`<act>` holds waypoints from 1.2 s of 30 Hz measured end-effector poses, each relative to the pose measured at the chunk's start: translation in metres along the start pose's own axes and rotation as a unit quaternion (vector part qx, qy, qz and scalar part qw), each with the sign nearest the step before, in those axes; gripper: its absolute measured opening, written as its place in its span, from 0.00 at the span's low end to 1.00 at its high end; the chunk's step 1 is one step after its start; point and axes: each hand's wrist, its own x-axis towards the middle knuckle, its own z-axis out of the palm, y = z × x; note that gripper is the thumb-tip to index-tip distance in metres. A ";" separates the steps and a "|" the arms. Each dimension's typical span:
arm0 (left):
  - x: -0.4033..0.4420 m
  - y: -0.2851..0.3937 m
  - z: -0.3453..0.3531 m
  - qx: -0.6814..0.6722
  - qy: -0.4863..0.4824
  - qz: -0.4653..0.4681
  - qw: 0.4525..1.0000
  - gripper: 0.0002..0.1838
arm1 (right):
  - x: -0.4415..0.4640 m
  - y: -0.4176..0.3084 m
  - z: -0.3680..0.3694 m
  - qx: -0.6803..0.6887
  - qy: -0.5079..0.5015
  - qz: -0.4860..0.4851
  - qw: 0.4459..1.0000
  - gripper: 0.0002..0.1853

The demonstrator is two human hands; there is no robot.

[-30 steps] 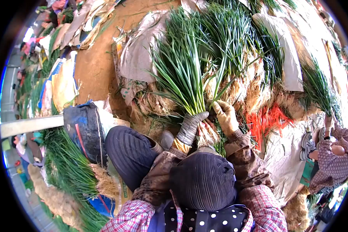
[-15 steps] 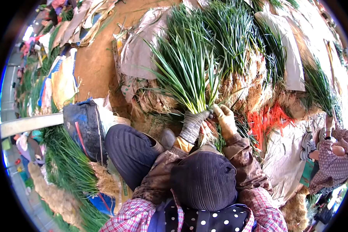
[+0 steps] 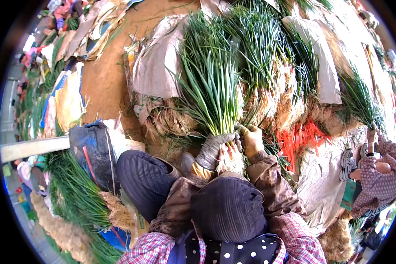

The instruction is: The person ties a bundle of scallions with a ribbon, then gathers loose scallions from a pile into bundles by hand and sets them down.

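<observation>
Bunch of long green-leaved onions with pale, reddish-white stems [image 3: 213, 94] is held at frame centre, leaves up-frame, roots down-frame. Its stems are wrapped by the grey-gloved left hand [image 3: 209, 149], probably so the bases stay gathered while the tops fan freely. Tan-gloved right hand [image 3: 252, 140] is curled just beside the stems; whether anything is pinched can't be told. Loose pile of green onions with straw-coloured roots [image 3: 259, 61] is laid up-frame, shiny red plastic strips [image 3: 295, 137] right of centre, presumably for easy reach.

The long-leaved green onion bunch [image 3: 215, 94], splayed toward the tan-gloved right hand [image 3: 252, 141] a second ago, now stands gathered closer and straighter, more pale roots [image 3: 231, 163] showing
</observation>
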 end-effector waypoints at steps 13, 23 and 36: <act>0.010 -0.004 -0.008 -0.046 0.018 0.033 0.998 0.23 | 0.079 -0.113 0.013 -0.729 0.207 -0.257 0.600 0.15; 0.005 0.014 -0.008 0.049 0.011 0.077 0.996 0.23 | 0.048 -0.131 0.014 -0.547 0.054 -0.302 0.779 0.14; 0.006 -0.001 -0.002 -0.005 -0.016 0.055 0.998 0.17 | -0.007 -0.021 -0.004 0.017 -0.067 0.024 0.997 0.12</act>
